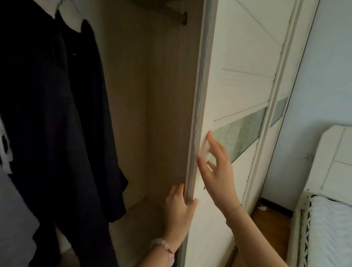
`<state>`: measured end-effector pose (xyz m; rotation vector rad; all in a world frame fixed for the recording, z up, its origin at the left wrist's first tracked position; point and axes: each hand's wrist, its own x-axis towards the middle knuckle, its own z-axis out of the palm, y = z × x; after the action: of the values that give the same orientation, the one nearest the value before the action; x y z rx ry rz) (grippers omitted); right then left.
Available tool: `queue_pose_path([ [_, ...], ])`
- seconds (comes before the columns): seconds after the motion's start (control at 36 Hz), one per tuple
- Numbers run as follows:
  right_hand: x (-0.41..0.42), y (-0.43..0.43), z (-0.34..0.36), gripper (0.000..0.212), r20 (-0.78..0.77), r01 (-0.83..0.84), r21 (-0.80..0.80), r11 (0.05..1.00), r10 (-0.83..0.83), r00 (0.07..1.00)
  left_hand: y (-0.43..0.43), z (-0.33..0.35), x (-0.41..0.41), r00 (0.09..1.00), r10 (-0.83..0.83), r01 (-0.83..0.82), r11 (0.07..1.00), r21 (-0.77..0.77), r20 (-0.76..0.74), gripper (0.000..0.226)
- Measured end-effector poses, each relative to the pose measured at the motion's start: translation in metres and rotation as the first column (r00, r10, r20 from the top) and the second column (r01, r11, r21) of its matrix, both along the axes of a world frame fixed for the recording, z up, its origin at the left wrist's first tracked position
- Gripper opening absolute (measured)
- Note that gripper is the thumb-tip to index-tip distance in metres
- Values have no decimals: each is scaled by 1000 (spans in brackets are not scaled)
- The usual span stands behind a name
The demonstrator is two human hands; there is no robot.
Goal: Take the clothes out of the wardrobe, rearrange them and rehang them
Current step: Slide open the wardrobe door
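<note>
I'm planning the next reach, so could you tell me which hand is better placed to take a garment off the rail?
Probably the left hand: it grips the sliding door's edge on the open side, nearer the dark clothes. The right hand presses the door's front, farther away.

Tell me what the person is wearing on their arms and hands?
No sleeves show; both forearms are bare. The left hand has a chunky pale pink bead bracelet with a red thread. The right hand has a thin gold chain bracelet.

Clothes (52, 101) hang left in the wardrobe (door (233, 95) right), bed (336, 232) beyond.
</note>
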<state>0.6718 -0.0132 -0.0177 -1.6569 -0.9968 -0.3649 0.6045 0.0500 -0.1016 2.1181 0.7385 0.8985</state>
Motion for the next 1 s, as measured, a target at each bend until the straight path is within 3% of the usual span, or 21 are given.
queue_pose_path([
  [0.06,7,0,1,58,-9,25,-9,1000,-25,1000,3,1,10,999,-29,31,997,-69,27,58],
  [0.14,18,2,0,57,-19,62,-9,998,-63,998,6,4,20,987,-112,131,974,-186,111,39],
  [0.36,50,5,0,51,-91,117,32,993,-113,989,18,4,57,954,-253,282,940,-195,160,31],
  [0.53,72,3,2,50,-147,80,47,996,-72,987,21,1,76,946,-268,299,939,-170,182,30],
  [0.75,75,7,-6,46,-104,60,101,993,-49,993,26,-9,83,945,-257,288,947,-144,202,33],
  [1.0,81,13,-15,47,-11,73,128,989,-73,997,26,-6,82,931,-262,333,895,-298,253,34],
])
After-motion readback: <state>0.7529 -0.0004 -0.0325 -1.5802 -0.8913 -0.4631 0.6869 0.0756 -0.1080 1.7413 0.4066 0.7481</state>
